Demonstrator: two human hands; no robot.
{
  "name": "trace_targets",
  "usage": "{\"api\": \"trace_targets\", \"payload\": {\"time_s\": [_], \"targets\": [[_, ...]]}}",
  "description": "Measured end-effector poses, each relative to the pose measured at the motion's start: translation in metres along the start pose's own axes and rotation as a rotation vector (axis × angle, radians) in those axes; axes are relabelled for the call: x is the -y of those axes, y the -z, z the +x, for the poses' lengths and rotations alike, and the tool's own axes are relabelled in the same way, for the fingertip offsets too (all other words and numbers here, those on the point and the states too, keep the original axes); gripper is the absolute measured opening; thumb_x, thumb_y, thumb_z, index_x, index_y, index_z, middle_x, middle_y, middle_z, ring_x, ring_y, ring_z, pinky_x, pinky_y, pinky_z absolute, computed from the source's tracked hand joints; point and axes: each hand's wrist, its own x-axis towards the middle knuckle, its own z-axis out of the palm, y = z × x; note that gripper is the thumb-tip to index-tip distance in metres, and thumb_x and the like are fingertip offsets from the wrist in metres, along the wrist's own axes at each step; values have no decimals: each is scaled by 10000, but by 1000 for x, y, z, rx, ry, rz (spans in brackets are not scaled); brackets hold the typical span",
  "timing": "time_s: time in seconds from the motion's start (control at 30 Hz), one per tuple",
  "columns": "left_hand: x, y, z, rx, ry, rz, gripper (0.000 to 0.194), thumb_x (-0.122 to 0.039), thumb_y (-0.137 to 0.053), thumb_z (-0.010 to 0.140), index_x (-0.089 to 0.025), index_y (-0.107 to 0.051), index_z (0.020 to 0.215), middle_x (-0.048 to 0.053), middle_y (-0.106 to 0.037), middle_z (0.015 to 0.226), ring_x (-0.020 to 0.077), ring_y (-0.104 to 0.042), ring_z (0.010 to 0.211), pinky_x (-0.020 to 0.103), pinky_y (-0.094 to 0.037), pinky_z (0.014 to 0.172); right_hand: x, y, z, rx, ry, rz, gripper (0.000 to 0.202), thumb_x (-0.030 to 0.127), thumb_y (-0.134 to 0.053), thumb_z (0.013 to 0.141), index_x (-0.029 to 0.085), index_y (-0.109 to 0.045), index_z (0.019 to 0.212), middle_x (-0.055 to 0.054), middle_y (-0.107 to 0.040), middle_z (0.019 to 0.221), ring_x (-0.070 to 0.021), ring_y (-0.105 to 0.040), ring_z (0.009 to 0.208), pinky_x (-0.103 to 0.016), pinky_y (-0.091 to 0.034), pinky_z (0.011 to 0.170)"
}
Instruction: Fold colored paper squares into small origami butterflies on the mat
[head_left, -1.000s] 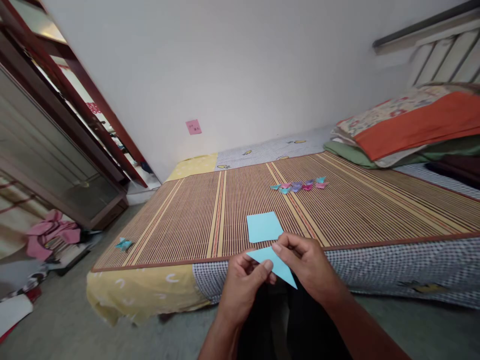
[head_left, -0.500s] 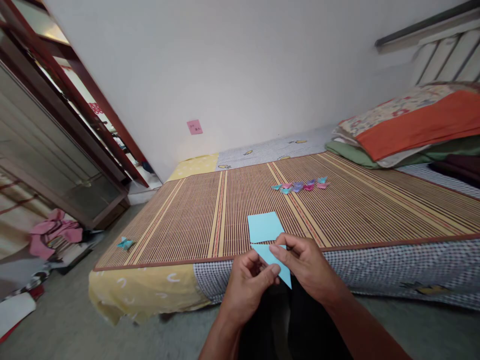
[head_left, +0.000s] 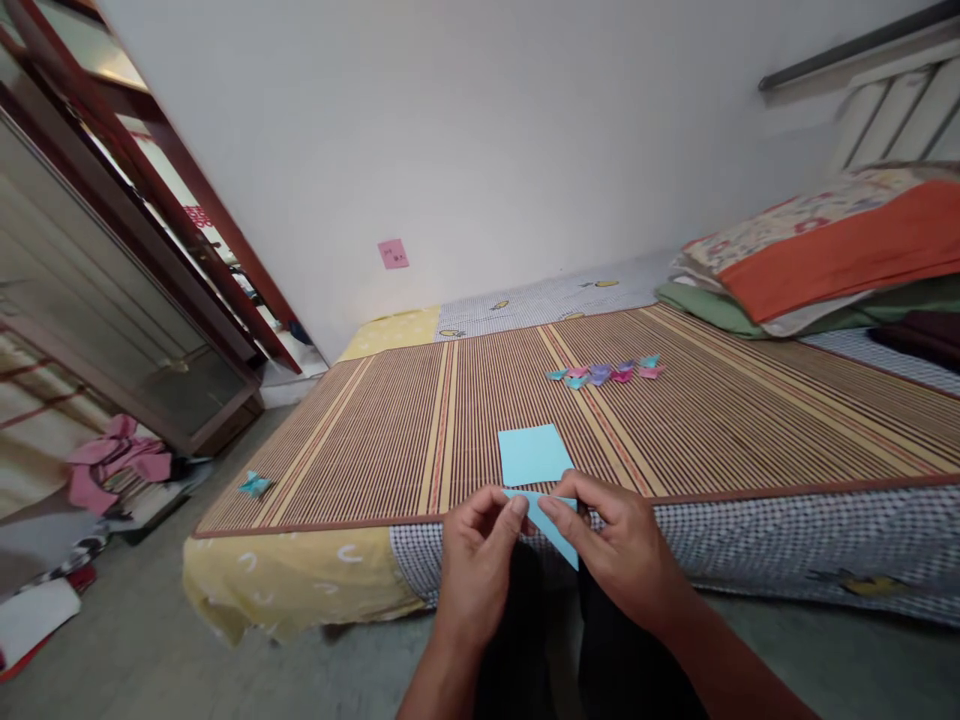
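A light-blue sheet of paper folded into a triangle (head_left: 556, 532) is held between both hands above the near edge of the bed. My left hand (head_left: 480, 560) pinches its upper left corner between thumb and fingers. The thumb of my right hand (head_left: 619, 540) presses on the paper's upper right part, with the fingers behind it. Just beyond the hands, a flat light-blue square of paper (head_left: 534, 456) lies on the striped mat (head_left: 390, 430).
Several small folded paper pieces (head_left: 600, 374) in blue, pink and purple sit farther back on the mat. One blue folded piece (head_left: 254, 484) lies at its left corner. Stacked bedding (head_left: 840, 260) is at the right, and a pink note (head_left: 393, 254) is on the wall.
My left hand has shifted up along the folded paper to its upper left corner, its thumb now higher. My right hand still grips the paper's right side. The view has moved slightly.
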Motion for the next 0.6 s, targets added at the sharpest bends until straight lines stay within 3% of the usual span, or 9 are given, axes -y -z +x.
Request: {"api": "trace_targets", "payload": {"time_s": [0.13, 0.33, 0.6], "targets": [[-1, 1, -2, 21, -11, -1, 297, -405, -694, 904, -155, -675, 745, 10, -642, 688, 145, -568, 682, 245, -453, 692, -3, -1, -2, -11, 17, -14, 330, 351, -579, 984, 201, -564, 690, 25, -524, 643, -135, -499, 601, -265, -384, 592], [1, 6, 2, 115, 25, -71, 303, -403, -668, 927, -158, -660, 750, 3, -616, 689, 138, -541, 677, 241, -435, 691, -6, 1, 0, 67, -72, 163, 334, 385, -579, 986, 200, -604, 709, 31, -521, 624, -132, -479, 577, -254, -385, 559], [0, 7, 2, 72, -8, -16, 379, -443, -619, 950, -164, -628, 694, 4, -583, 656, 145, -519, 653, 247, -415, 667, -1, 0, 0, 66, -79, 160, 349, 393, -585, 977, 195, -609, 690, 23, -542, 629, -137, -495, 599, -256, -395, 574]]}}
